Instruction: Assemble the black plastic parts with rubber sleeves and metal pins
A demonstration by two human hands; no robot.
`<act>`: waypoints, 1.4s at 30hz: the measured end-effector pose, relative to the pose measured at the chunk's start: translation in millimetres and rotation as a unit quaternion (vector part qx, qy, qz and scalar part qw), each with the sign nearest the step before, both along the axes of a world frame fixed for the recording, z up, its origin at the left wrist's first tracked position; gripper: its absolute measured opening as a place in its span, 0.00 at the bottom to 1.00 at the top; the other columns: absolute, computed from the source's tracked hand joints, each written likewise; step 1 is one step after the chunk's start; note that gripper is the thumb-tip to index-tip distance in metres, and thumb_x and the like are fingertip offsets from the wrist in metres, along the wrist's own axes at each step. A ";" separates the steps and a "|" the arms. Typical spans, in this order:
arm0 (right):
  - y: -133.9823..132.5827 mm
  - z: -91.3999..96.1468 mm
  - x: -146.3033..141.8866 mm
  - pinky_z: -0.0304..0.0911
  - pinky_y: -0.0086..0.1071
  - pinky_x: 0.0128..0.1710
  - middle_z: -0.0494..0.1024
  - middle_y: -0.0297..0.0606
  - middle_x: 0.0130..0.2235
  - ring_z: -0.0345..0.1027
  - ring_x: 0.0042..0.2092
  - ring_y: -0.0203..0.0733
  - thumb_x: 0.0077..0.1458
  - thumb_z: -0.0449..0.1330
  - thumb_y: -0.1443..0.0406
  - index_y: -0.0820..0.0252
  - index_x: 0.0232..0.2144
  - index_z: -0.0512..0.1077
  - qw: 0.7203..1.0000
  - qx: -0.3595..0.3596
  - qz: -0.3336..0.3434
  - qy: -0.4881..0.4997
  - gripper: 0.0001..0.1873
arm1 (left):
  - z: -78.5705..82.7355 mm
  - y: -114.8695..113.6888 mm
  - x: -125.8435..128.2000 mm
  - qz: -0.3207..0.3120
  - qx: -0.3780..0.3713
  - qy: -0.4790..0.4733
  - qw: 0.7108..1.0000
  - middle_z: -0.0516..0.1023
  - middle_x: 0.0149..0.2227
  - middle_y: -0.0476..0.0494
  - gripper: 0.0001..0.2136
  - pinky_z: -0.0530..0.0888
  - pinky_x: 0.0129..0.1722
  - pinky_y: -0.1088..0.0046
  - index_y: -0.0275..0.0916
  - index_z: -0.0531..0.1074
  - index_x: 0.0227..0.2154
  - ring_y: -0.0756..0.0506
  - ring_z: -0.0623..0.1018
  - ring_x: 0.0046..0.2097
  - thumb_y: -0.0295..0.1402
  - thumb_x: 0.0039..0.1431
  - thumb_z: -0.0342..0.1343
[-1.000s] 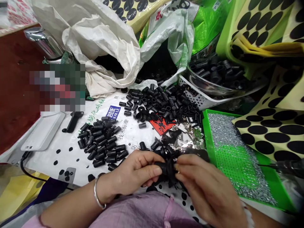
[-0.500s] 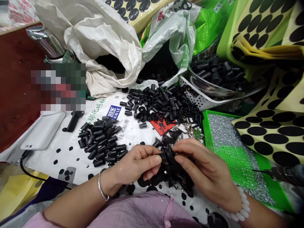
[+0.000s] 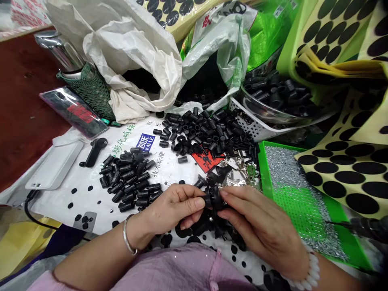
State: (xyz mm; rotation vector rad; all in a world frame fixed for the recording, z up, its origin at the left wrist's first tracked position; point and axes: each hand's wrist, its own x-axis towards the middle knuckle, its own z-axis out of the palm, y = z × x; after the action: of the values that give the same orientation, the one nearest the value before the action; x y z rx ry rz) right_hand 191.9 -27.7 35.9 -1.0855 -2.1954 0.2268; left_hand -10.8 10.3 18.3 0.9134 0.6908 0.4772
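Between thumb and fingers, my left hand [image 3: 178, 208] pinches the tube end of a black plastic part [image 3: 207, 200]. My right hand [image 3: 257, 216] grips the wider, round black piece [image 3: 216, 197] at the other end, with thumb below and fingers above. The two pieces meet end to end; whether they are joined I cannot tell. Under and behind my hands lies a heap of black parts [image 3: 209, 226], partly hidden. A pile of short black tubes [image 3: 130, 182] lies to the left of my left hand. Farther back is a larger pile of black caps and tubes [image 3: 206, 129].
Right of my hands, a green tray [image 3: 265, 169] holds many small silvery pins, and a screwdriver-like tool tip [image 3: 339, 223] juts over it. A glass bowl [image 3: 257, 107] of black tubes sits in a white basket [image 3: 260, 129]. At left lie a phone [image 3: 74, 113] and a white power bank [image 3: 54, 167].
My right hand has turned slightly and its fingers now close around the round piece, which faces differently. The left hand keeps its pinch, almost unmoved.
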 end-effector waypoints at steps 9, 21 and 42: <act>10.2 10.4 12.1 0.67 0.30 0.43 0.72 0.45 0.45 0.66 0.48 0.39 0.56 0.52 0.68 0.64 0.52 0.58 0.993 -0.040 0.099 -0.046 0.20 | 3.3 4.8 -3.5 -0.079 -0.004 -0.021 0.997 0.64 0.18 0.53 0.15 0.55 0.15 0.84 0.30 0.69 0.31 0.58 0.60 0.17 0.42 0.54 0.54; -2.5 12.4 1.1 0.69 0.28 0.36 0.72 0.40 0.39 0.69 0.37 0.36 0.56 0.53 0.65 0.61 0.54 0.58 0.988 -0.153 0.013 0.015 0.23 | 15.7 -4.9 0.1 -0.009 0.290 0.117 0.950 0.68 0.24 0.47 0.11 0.65 0.24 0.78 0.32 0.70 0.37 0.52 0.67 0.25 0.35 0.59 0.48; 5.3 17.7 -4.4 0.69 0.33 0.39 0.76 0.46 0.40 0.71 0.42 0.42 0.59 0.48 0.59 0.66 0.55 0.55 0.997 0.022 0.034 -0.068 0.24 | 7.5 -5.7 0.3 0.039 0.190 0.036 0.980 0.68 0.23 0.48 0.15 0.66 0.23 0.81 0.32 0.71 0.39 0.54 0.66 0.23 0.40 0.57 0.51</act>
State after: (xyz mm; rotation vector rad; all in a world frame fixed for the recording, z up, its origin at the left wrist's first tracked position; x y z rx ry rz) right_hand 187.5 -22.5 53.5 -1.0296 -2.3487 0.1365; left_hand -10.4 4.6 25.8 1.2706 0.7160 0.6626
